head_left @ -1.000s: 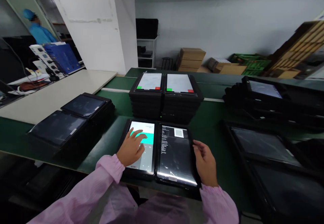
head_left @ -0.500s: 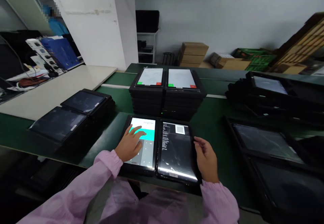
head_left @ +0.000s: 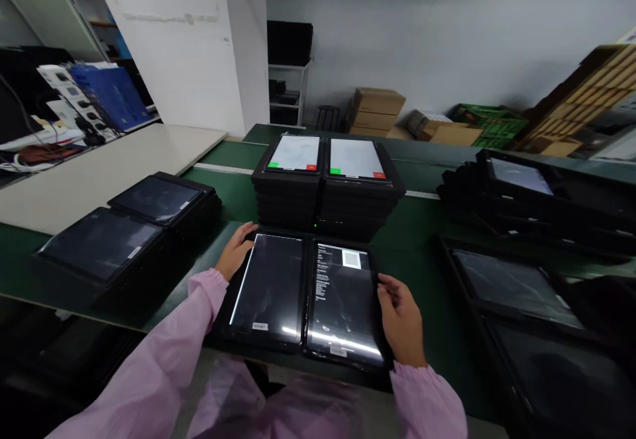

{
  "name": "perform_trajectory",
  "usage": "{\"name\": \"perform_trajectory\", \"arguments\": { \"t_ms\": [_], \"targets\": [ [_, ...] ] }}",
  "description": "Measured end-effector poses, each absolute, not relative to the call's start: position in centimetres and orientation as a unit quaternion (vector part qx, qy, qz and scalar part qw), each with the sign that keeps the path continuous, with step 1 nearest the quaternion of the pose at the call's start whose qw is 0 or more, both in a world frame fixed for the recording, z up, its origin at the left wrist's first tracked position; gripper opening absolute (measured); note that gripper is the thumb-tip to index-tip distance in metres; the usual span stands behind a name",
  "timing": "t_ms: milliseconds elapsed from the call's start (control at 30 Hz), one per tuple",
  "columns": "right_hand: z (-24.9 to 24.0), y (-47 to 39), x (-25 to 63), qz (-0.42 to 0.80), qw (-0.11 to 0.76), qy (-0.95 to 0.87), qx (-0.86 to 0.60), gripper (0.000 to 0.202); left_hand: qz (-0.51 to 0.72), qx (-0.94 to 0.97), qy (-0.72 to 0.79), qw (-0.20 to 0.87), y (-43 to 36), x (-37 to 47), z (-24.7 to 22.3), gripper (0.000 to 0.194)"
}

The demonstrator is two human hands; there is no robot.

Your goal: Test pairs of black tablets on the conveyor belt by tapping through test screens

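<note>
Two tablets lie side by side in a black tray in front of me. The left tablet (head_left: 268,287) has a dark screen with a thin bright line at its left edge. On the right tablet (head_left: 345,306) there is white text and a square code. My left hand (head_left: 237,251) rests at the upper left edge of the tray, thumb and fingers around the rim. My right hand (head_left: 401,316) is at the tray's right edge, its fingers curled against the rim. Behind stands a stack of black trays (head_left: 285,200) topped by two tablets with white screens.
At the left sits a stack with two dark tablets (head_left: 102,240). More trays with tablets (head_left: 517,287) lie at the right, and others (head_left: 521,174) behind them. A white board (head_left: 99,174) covers the far left. Cardboard boxes (head_left: 375,111) stand by the wall.
My left hand has moved from over the left tablet's screen to the tray's upper left edge. That screen has changed from a bright calculator-like display to dark. My right hand is nearly unchanged.
</note>
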State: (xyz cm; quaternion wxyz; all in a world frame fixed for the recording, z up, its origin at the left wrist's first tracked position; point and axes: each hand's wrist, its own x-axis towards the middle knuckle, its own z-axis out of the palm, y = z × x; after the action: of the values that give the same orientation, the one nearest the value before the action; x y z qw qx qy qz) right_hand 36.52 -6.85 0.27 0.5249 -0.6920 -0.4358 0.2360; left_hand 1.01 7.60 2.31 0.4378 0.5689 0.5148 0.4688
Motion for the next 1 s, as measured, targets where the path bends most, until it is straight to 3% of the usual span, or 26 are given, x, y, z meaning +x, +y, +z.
{"name": "perform_trajectory", "arguments": {
  "t_ms": [500, 700, 1000],
  "targets": [
    [0.4, -6.8, 36.5, 0.232, 0.506, -0.438, -0.706, 0.044, 0.43, 0.617, 0.489, 0.441, 7.5, 0.8, 2.3, 0.065],
    [0.2, -6.6, 36.8, 0.23, 0.517, -0.458, -0.686, 0.037, 0.442, 0.542, 0.507, 0.504, 6.3, 0.2, 2.5, 0.056],
    [0.5, -6.9, 36.8, 0.218, 0.482, -0.466, -0.709, 0.04, 0.513, 0.503, 0.47, 0.513, 4.9, -0.1, 0.7, 0.054]
  ]
}}
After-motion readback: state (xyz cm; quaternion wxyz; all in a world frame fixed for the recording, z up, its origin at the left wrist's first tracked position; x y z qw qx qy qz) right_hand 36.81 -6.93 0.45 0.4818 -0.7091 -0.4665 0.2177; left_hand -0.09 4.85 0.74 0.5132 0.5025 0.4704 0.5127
